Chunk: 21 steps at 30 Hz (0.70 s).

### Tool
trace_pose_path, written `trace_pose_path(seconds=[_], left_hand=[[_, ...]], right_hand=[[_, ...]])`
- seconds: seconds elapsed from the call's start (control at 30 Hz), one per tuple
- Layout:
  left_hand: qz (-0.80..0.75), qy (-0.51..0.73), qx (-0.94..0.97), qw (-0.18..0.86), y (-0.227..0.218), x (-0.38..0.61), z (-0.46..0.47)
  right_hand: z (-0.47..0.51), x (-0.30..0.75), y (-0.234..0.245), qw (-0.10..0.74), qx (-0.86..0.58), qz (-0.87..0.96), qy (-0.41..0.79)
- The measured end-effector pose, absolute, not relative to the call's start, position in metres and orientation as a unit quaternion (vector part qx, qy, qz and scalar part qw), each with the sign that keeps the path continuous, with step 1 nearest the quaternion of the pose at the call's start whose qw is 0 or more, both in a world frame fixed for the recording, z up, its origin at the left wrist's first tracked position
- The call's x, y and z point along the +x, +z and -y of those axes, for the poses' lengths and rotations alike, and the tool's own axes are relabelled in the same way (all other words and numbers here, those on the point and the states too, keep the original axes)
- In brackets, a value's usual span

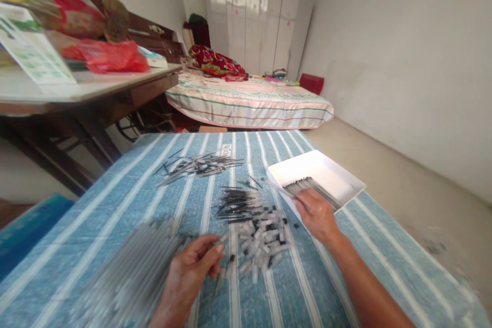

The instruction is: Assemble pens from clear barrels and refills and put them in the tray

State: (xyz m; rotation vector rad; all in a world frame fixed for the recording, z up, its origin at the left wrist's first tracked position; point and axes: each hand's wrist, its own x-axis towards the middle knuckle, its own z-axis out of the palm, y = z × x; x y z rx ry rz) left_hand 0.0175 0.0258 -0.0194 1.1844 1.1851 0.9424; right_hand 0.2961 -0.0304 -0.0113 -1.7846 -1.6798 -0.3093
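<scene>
My left hand (190,271) is closed in a pinch, with a small translucent pen cap (224,238) at its fingertips. Beside it lies a pile of clear and black-tipped pen caps (265,238). My right hand (317,215) is at the near side of a white box (344,177), its fingers closed on a slim translucent pen (282,189) that points left over the rim. Inside the box rests a row of grey pens (311,187). Dark pen refills (236,202) lie beyond the caps. Clear pen barrels (134,266) form a blurred stack left of my left hand.
Another heap of thin dark and grey refills (200,164) lies farther back on the blue striped tablecloth (192,210). A side table (96,84) with a red plastic bag (111,56) stands left. Behind are a bed (249,102) and a white wardrobe (249,25).
</scene>
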Motion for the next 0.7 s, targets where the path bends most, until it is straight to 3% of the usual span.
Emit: trace_pose_path(seconds=[0.17, 0.3, 0.7], left_hand=[[-0.527, 0.357, 0.528, 0.562, -0.023, 0.017, -0.031], [-0.540, 0.338, 0.535, 0.555, -0.025, 0.016, -0.034], [-0.533, 0.336, 0.548, 0.551, -0.031, 0.015, -0.033]], right_hand=[[0.049, 0.374, -0.024, 0.168, -0.817, 0.527, -0.163], [0.053, 0.393, -0.029, 0.090, -0.847, 0.504, -0.141], [0.049, 0.391, -0.035, 0.051, -0.857, 0.500, -0.115]])
